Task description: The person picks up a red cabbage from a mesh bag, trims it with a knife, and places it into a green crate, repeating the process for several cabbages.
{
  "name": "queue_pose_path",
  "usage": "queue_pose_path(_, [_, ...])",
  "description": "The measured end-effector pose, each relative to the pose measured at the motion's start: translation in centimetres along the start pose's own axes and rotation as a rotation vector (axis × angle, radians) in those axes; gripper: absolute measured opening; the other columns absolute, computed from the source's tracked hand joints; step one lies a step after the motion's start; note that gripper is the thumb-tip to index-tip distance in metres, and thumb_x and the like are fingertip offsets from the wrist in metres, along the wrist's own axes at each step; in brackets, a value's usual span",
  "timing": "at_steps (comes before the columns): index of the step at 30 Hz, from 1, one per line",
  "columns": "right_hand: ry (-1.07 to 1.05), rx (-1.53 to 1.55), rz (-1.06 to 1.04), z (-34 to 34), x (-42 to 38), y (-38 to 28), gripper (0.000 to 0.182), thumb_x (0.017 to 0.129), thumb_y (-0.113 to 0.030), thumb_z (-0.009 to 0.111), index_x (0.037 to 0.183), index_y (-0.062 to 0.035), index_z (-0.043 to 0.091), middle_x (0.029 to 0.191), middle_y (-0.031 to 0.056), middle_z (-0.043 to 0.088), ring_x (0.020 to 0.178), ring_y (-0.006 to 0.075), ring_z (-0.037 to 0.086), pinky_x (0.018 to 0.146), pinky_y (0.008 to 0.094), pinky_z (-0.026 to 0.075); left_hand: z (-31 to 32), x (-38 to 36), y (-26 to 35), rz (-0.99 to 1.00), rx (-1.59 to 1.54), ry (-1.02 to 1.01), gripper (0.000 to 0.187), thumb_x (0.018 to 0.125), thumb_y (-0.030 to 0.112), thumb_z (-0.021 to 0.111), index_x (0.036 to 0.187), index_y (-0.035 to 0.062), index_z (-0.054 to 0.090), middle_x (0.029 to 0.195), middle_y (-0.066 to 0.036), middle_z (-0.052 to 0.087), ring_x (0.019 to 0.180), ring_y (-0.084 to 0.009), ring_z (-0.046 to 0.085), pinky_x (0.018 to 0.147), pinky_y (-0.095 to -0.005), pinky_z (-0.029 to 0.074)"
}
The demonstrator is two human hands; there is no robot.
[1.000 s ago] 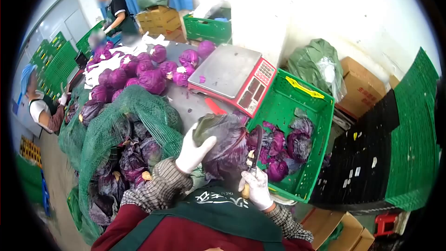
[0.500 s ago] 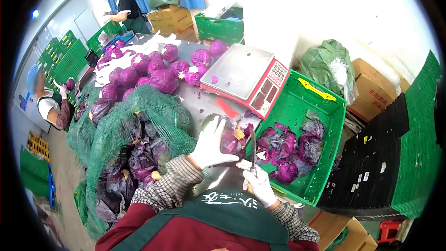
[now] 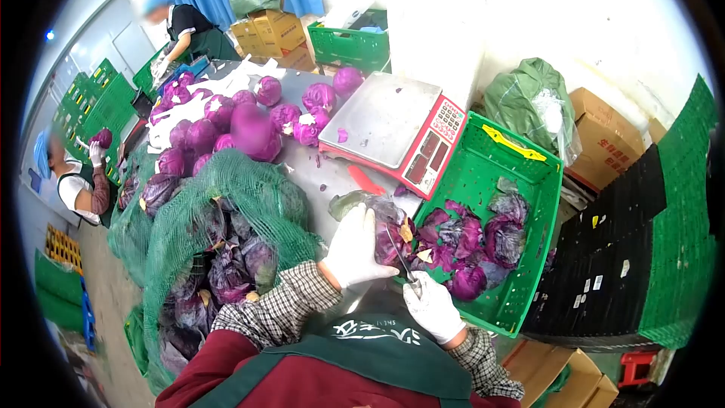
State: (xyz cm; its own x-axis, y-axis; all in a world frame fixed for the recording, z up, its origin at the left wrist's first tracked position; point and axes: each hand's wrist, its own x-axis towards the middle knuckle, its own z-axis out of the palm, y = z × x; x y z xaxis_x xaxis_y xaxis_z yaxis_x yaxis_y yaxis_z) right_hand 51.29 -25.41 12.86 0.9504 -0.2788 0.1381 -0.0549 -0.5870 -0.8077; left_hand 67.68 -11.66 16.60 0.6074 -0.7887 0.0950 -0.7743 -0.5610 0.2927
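Observation:
My left hand point(image 3: 356, 248), in a white glove, grips the side of a red cabbage point(image 3: 389, 221) with its thumb and fingers spread around it. Some outer leaves of the cabbage hang loose, and its pale stem end faces right. In my gloved right hand point(image 3: 433, 308) is a knife point(image 3: 400, 253), its thin blade pointing up and left against the cabbage; its handle is mostly hidden in the fingers. To the right, a green crate point(image 3: 521, 174) holds loose purple leaves point(image 3: 461, 238). A green mesh sack point(image 3: 226, 174) full of untrimmed cabbages lies at the left.
A red weighing scale point(image 3: 393, 121) stands beyond the cabbage, with a red-handled tool point(image 3: 365, 179) before it. Trimmed cabbages point(image 3: 257, 132) are piled at the back left. Black and green stacked crates point(image 3: 604, 257) stand at right. Two co-workers point(image 3: 192, 34) are farther off.
The cabbage and my left hand have shifted slightly right, towards the crate. My right hand has moved right and down, and the knife blade now tilts left instead of standing upright.

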Motion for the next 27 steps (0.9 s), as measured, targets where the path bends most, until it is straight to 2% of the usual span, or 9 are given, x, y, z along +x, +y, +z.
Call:
queue_pose_path(8, [-0.043,-0.182,-0.112,1.8,1.0,3.9,0.017,0.087,-0.019,0.052,0.086,-0.0025,0.056,0.068,0.0189,0.061,0.062,0.0385,0.062,0.057,0.0476,0.051,0.6,1.0,1.4,-0.008,0.078,0.011,0.111,0.058,0.052,0.078,0.13,-0.0192,0.033,0.132,-0.04,0.036,0.125,-0.0485,0.037,0.108,-0.0493,0.028])
queue_pose_path(11, [-0.039,-0.22,-0.088,1.6,1.8,4.9,0.016,0.086,-0.017,0.052,0.084,-0.002,0.058,0.07,0.0197,0.062,0.063,0.0383,0.062,0.058,0.0477,0.051,0.6,1.5,2.0,-0.02,0.124,-0.012,0.112,0.057,0.053,0.077,0.131,-0.0182,0.032,0.132,-0.038,0.036,0.124,-0.0483,0.038,0.107,-0.0509,0.028])
queue_pose_path(12, [-0.099,-0.333,-0.061,1.8,2.0,5.4,0.013,0.085,-0.012,0.049,0.08,-0.0041,0.057,0.074,0.0137,0.058,0.065,0.0324,0.059,0.058,0.0425,0.048,0.1,1.8,2.5,-0.031,0.136,-0.031,0.111,0.058,0.053,0.077,0.131,-0.0179,0.032,0.132,-0.038,0.036,0.124,-0.0482,0.038,0.107,-0.0511,0.027])
queue_pose_path(15, [-0.19,-0.438,-0.161,0.9,3.2,6.3,0.016,0.084,-0.012,0.048,0.076,-0.0025,0.057,0.072,0.0164,0.057,0.067,0.033,0.059,0.061,0.0436,0.048,0.5,2.3,3.1,-0.026,0.178,-0.052,0.107,0.06,0.053,0.075,0.13,-0.0165,0.035,0.131,-0.037,0.037,0.123,-0.0471,0.038,0.106,-0.0525,0.027])
queue_pose_path(16, [-0.194,-0.309,-0.046,0.5,3.8,6.0,0.018,0.084,-0.013,0.048,0.076,-0.0016,0.059,0.073,0.0182,0.057,0.068,0.0347,0.058,0.063,0.0444,0.048,0.5,2.6,3.3,-0.035,0.19,-0.047,0.106,0.06,0.053,0.074,0.13,-0.0162,0.035,0.131,-0.037,0.038,0.122,-0.0467,0.039,0.106,-0.0528,0.027])
queue_pose_path(17, [-0.212,-0.385,-0.197,0.8,4.1,7.4,0.02,0.084,-0.014,0.048,0.075,-0.0005,0.06,0.071,0.0187,0.057,0.069,0.0361,0.059,0.064,0.0445,0.048,0.6,2.7,3.6,-0.045,0.199,-0.043,0.105,0.061,0.053,0.074,0.13,-0.016,0.036,0.131,-0.037,0.038,0.122,-0.0462,0.039,0.105,-0.0531,0.027])
queue_pose_path(20, [-0.385,-0.351,0.084,-2.3,6.3,3.6,0.02,0.082,-0.014,0.05,0.073,0.0001,0.061,0.072,0.0202,0.059,0.07,0.0382,0.06,0.066,0.0459,0.05,1.2,3.4,3.8,-0.057,0.235,-0.051,0.1,0.063,0.055,0.07,0.129,-0.0141,0.039,0.13,-0.034,0.04,0.121,-0.0441,0.04,0.103,-0.0545,0.027])
queue_pose_path(23, [-0.332,-0.313,0.013,-2.9,7.5,4.1,0.021,0.082,-0.011,0.05,0.071,0.0018,0.063,0.07,0.0189,0.06,0.066,0.0367,0.061,0.064,0.0447,0.052,2.1,4.0,4.1,-0.104,0.256,-0.008,0.095,0.066,0.056,0.066,0.127,-0.0126,0.041,0.129,-0.032,0.042,0.122,-0.0418,0.04,0.101,-0.0568,0.028])
queue_pose_path(27, [-0.563,-0.368,0.428,-2.5,10.6,3.8,0.019,0.081,-0.012,0.054,0.075,0.0036,0.065,0.066,0.0141,0.063,0.062,0.0295,0.064,0.059,0.0424,0.052,1.9,4.5,3.8,-0.158,0.213,-0.004,0.092,0.067,0.055,0.065,0.127,-0.0108,0.042,0.129,-0.031,0.043,0.122,-0.0412,0.039,0.101,-0.0586,0.028])
